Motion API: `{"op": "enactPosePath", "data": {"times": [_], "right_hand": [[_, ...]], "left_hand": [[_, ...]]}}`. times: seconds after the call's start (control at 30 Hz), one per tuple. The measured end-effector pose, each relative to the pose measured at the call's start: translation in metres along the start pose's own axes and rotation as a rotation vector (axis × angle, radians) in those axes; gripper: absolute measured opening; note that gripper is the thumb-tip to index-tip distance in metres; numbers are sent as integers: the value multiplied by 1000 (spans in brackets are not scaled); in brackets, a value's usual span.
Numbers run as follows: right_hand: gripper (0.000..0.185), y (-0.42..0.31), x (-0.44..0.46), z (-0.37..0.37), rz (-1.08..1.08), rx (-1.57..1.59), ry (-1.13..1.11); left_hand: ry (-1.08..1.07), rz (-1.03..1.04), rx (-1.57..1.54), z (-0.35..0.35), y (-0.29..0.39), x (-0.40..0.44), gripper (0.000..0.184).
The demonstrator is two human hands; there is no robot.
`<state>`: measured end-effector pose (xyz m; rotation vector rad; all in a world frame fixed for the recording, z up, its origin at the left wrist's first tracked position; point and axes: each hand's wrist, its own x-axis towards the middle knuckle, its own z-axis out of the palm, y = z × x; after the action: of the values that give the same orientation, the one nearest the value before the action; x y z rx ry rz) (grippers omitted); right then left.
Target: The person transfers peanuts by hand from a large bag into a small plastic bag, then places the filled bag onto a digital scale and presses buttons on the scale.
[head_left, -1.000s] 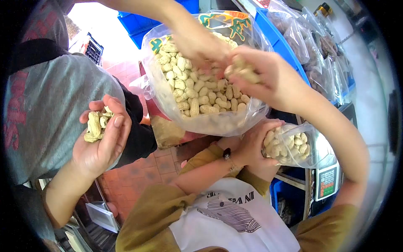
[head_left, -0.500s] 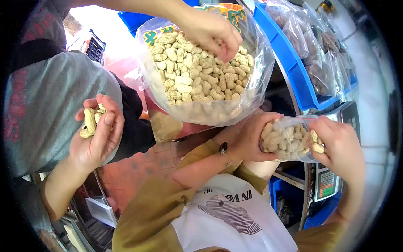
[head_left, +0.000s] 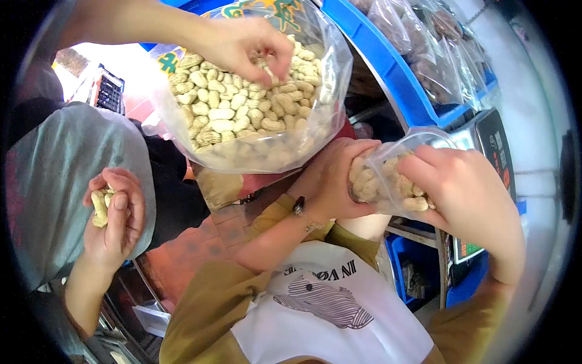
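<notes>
My left hand [head_left: 347, 182], with a dark band at the wrist, is wrapped round a small clear plastic bag [head_left: 391, 153] partly filled with unshelled peanuts [head_left: 364, 184]. My right hand [head_left: 458, 185] is at the bag's mouth, its fingers curled over a few peanuts [head_left: 416, 204]; some of its fingertips are hidden. Ahead stands a large clear bag [head_left: 254, 161] full of peanuts [head_left: 227, 109]. Another person's hand [head_left: 257, 51] reaches into that bag and pinches peanuts. The same person's other hand [head_left: 118, 212] cups several peanuts [head_left: 100, 206].
A blue tray [head_left: 388, 67] at the upper right holds plastic bags of dark goods [head_left: 433, 60]. Beside my right hand is a scale [head_left: 494, 145] with a keypad. Blue bins [head_left: 412, 267] stand under the counter at right. The other person's grey shirt [head_left: 79, 176] fills the left.
The view has shifted, moving most things left and up. My right hand has moved its peanuts into the small bag's mouth. The other person's reaching hand is still in the large bag.
</notes>
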<state>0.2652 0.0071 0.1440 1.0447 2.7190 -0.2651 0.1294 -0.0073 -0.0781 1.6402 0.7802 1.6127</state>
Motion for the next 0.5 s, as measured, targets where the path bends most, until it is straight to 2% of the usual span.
{"op": "enactPosePath", "data": {"times": [0.13, 0.23, 0.33, 0.43, 0.5], "right_hand": [[36, 2, 5, 0, 7, 125, 67], [35, 1, 7, -3, 54, 242, 30], [29, 5, 9, 6, -35, 298, 179], [21, -1, 14, 7, -45, 536, 304], [17, 0, 17, 13, -80, 675, 360]], "left_hand": [[37, 26, -67, 4, -4, -2, 88], [-63, -46, -19, -1, -7, -2, 88], [-110, -108, -71, -2, -9, -3, 88], [-68, -89, -100, -3, -4, -1, 88], [-154, -101, -50, -6, -6, 1, 89]]}}
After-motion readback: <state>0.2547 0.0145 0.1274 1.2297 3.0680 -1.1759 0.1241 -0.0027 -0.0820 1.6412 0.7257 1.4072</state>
